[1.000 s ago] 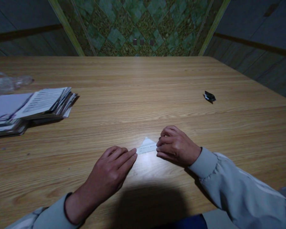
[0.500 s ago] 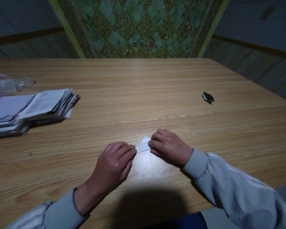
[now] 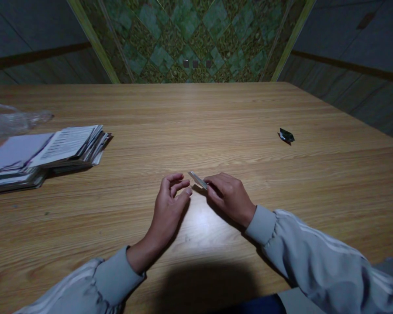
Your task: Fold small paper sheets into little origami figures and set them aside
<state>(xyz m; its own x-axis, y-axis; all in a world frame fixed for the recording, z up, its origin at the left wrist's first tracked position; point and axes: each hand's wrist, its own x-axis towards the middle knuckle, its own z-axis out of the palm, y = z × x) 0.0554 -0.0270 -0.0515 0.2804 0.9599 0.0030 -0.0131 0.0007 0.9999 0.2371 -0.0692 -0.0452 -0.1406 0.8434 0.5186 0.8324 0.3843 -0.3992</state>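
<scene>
One grip loaded: right hand [image 3: 229, 194] pinches the folded paper [image 3: 197, 179] by its near right end, thumb and fingers closed on it. Left hand [image 3: 169, 205] released, thumb and fingers parted and half curled, tips just beside the paper's free end, not touching. Paper sits between the hands, over the bench [image 3: 190, 131], tilted, seen as a narrow strip, free end angled forward-left. Right hand back-up, knuckles bent, reaching in from lower right; left hand thumb-side up, palm turned right. Versus half a second ago: left fingertips off the paper, printed triangular face now turned nearly edge-on. Paper stack [image 3: 68, 146] left, small dark packet [image 3: 286, 136] right, both unmoved.
</scene>
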